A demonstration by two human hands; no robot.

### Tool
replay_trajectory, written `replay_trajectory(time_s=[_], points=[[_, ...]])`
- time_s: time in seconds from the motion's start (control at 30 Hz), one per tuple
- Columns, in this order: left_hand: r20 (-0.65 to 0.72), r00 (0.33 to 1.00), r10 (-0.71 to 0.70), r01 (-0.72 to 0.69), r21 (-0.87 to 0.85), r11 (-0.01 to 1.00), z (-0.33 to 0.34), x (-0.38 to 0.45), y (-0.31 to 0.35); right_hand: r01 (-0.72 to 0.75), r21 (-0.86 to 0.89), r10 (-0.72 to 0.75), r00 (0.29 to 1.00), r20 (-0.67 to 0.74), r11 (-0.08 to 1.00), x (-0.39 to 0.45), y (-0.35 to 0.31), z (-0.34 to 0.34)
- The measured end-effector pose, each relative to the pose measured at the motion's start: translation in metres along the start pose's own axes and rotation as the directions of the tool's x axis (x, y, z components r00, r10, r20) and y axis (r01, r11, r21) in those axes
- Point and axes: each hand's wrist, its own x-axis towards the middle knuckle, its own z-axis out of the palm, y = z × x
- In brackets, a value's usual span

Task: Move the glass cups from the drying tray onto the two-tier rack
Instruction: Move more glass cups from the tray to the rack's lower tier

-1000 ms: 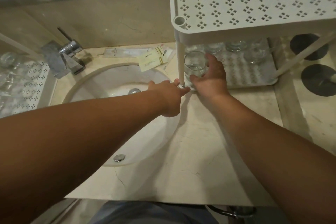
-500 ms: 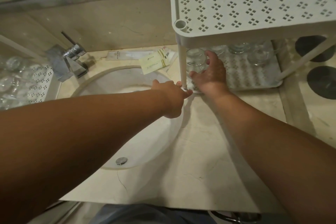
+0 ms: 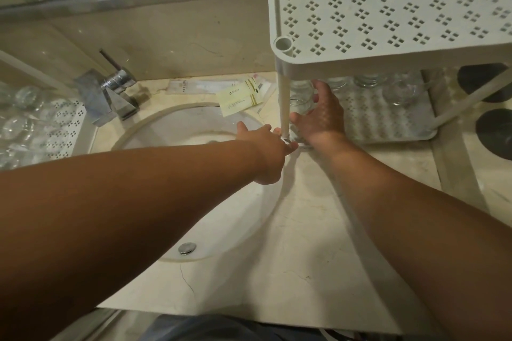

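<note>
The right hand grips a cup on the rack's lower tier, just behind the front-left post, with another cup close behind it. The left hand pinches the tier's corner at the foot of that post, seemingly to steady it. The likely trouble is glass knocking glass or the post as the hand lets go in that tight corner (the upper tier hides part of the view), which could chip or topple a cup. More cups wait on the tray at far left, beyond the sink in the worktop.
</note>
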Motion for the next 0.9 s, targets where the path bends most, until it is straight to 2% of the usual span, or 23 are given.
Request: replay_trajectory(time_s=[0.3,0.5,0.6,0.77,0.9], points=[[-0.02,1.0,0.011,-0.012,-0.027,1.0,0.005,0.003,-0.002,-0.036,0.019,0.036,0.999,0.009,0.999,-0.003,0.006,0.002],[-0.052,0.999,0.001,-0.009,-0.157,0.988,0.025,0.001,-0.006,-0.048,0.183,0.07,0.991,-0.114,0.982,-0.032,0.013,0.001],[-0.135,0.991,0.004,-0.033,-0.217,0.976,0.036,-0.003,-0.008,-0.04,0.131,0.066,0.978,-0.2,0.991,-0.046,0.015,-0.001],[-0.251,0.968,0.009,-0.07,-0.238,0.969,0.059,-0.019,-0.025,-0.004,0.1,0.03,0.966,-0.255,0.995,-0.077,0.007,0.0],[-0.328,0.941,-0.086,-0.053,-0.395,0.917,0.077,-0.042,-0.049,0.014,0.061,0.001,0.971,-0.241,0.998,-0.113,-0.012,0.015]])
